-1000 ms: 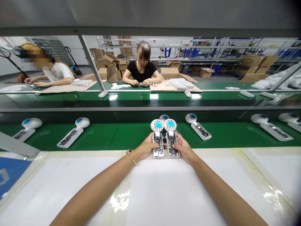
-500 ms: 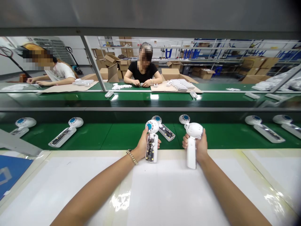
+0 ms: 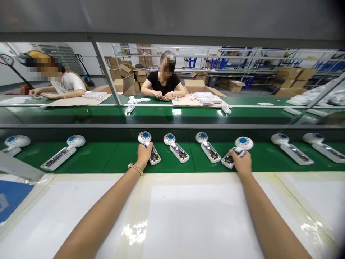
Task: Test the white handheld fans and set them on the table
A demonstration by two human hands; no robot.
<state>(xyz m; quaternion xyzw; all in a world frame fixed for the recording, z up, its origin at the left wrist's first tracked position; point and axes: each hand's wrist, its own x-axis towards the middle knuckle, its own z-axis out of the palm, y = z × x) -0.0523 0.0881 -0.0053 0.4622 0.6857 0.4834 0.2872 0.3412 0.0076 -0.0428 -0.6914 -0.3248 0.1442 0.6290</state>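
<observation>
My left hand [image 3: 144,155] is closed on a white device [image 3: 154,157] with a round head, blue disc and exposed circuit board, lying on the green belt [image 3: 91,158]. Farther right, my right hand [image 3: 242,162] grips another such device [image 3: 243,143], its head pointing away and its handle angled left. Between my hands lie two more devices, one nearer the left [image 3: 180,153] and one nearer the right [image 3: 211,152], boards facing up.
More devices lie on the belt at left [image 3: 58,158] and right [image 3: 298,154]. A metal rail [image 3: 172,126] runs behind them. Two people sit across, near white parts [image 3: 206,98] on cardboard. A blue item [image 3: 13,199] lies at the left of the white worktop [image 3: 202,216].
Both hands have moved apart and forward, and the devices they held up now rest on the belt. The right one now shows its board side. Belt devices at both sides have shifted left.
</observation>
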